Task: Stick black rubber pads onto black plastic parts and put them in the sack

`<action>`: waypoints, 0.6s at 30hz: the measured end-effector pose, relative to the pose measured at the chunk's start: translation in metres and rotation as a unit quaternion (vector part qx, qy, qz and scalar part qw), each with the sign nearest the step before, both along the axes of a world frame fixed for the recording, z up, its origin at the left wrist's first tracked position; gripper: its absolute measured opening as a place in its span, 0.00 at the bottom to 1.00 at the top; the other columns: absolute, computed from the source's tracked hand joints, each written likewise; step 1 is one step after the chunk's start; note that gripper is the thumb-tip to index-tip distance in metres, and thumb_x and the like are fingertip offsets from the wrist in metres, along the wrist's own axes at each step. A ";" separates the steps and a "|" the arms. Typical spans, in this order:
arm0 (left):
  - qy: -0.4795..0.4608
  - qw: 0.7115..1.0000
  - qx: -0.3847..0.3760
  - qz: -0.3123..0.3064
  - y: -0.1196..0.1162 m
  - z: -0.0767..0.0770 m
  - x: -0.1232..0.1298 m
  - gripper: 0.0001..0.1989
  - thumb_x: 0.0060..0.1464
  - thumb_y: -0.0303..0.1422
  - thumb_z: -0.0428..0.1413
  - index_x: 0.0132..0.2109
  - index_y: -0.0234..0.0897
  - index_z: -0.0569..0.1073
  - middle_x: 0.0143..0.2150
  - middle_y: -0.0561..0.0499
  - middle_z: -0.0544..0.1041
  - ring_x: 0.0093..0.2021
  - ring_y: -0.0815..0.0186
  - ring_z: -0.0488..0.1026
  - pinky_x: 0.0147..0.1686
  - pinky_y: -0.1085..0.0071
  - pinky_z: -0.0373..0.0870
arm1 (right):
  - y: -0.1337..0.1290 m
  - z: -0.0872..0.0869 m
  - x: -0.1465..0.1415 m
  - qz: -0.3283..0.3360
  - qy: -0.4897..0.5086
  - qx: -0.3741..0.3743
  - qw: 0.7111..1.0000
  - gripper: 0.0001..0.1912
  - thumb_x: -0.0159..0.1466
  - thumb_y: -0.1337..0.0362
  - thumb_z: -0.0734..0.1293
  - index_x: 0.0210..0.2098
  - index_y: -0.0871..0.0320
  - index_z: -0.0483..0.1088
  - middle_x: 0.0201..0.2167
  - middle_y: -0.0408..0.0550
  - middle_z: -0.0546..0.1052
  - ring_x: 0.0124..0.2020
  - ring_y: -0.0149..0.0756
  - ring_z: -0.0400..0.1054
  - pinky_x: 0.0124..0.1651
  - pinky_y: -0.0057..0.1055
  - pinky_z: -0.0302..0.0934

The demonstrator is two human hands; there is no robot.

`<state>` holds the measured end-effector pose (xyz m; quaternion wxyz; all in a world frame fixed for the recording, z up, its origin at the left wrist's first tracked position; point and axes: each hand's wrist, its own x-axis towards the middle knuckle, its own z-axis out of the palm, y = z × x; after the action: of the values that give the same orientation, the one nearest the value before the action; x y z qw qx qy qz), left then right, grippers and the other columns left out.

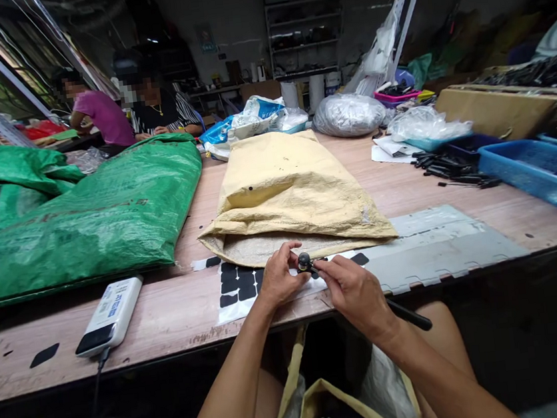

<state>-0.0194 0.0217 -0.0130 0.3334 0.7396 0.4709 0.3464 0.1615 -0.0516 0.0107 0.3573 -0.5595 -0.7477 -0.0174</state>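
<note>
My left hand (280,274) curls its thumb and fingers around a small round black end piece (304,262) with a shiny ring. My right hand (352,288) is closed on the black rod-like tool (410,315) that seems to belong to it; the rod's rear end sticks out under my right wrist. Exactly what kind of tool it is I cannot make out. Below my hands lies a white sheet with black rounded stickers (239,284), partly covered by my left hand and the yellow sack (287,194) just behind.
A green sack (133,212) and a white power bank (110,317) with a cable are at left. On the right are a grey mat (443,244), black sticks (454,165), a blue tray (536,173) and a cardboard box (498,110). An open sack (324,391) hangs at my lap. Two people sit at back left.
</note>
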 end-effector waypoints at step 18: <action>0.131 0.987 0.094 -0.003 -0.008 0.012 0.008 0.16 0.47 0.33 0.64 0.45 0.40 0.77 0.32 0.54 0.76 0.38 0.61 0.69 0.42 0.66 0.64 | 0.005 -0.010 0.030 -0.068 0.070 -0.007 0.995 0.14 0.69 0.65 0.62 0.51 0.51 0.76 0.41 0.47 0.80 0.43 0.38 0.73 0.47 0.32 0.64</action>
<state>-0.0119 0.0134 -0.0007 0.1992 0.8082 0.4733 0.2882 0.1917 -0.0465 0.0006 0.4030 -0.6116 -0.6808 0.0027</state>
